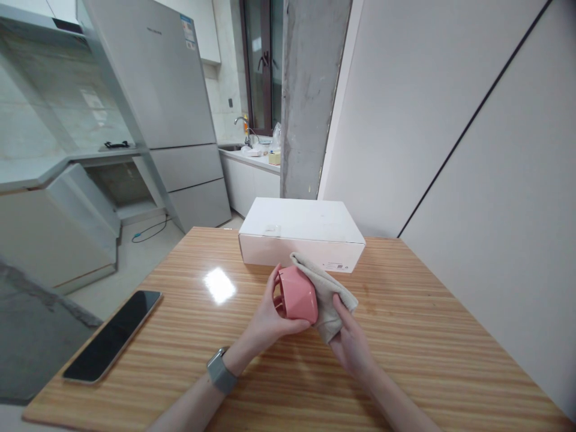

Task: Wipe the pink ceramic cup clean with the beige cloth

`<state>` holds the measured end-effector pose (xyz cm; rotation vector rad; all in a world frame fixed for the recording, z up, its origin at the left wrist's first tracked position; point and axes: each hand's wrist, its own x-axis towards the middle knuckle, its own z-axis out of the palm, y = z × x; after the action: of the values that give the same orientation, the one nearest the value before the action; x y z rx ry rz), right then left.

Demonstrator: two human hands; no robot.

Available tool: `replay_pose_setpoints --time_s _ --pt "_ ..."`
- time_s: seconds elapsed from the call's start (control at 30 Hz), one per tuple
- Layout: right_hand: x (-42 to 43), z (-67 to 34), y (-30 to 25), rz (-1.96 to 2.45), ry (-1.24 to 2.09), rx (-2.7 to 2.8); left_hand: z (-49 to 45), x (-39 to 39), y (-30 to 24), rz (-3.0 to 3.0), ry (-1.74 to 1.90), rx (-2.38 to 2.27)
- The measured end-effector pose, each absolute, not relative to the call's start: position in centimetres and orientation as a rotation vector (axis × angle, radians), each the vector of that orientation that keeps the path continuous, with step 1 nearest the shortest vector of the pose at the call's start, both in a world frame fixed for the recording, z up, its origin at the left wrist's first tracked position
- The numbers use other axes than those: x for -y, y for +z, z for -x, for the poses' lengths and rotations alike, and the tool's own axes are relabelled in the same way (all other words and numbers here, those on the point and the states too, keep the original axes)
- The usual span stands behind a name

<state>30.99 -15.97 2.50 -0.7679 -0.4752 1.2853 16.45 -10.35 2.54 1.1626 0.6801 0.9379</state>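
A glossy pink faceted pot or cup is tilted on its side above the table, its opening turned to the left. My left hand is closed around it, with the thumb along the underside and some fingers at the rim. In my right hand is a folded grey-beige cloth, gripped with the thumb on top. The cloth lies against the right side of the pink pot. Part of my right hand's fingers is hidden behind the cloth.
A closed white cardboard box stands just beyond my hands on the wood-grain table. A dark-screened phone lies near the left edge. A white wall borders the right side; a fridge stands behind the table.
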Motion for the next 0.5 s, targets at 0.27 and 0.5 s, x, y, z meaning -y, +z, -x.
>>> replay_pose_setpoints --time_s 0.27,0.5 --pt "16.6 -31.2 3.1 0.758 1.283 0.706 -16.4 9.7 2.7 -1.111 0.982 -0.724" --pt "17.2 -31.6 3.2 0.797 1.256 0.914 -16.4 9.7 2.5 -0.858 0.823 -0.566"
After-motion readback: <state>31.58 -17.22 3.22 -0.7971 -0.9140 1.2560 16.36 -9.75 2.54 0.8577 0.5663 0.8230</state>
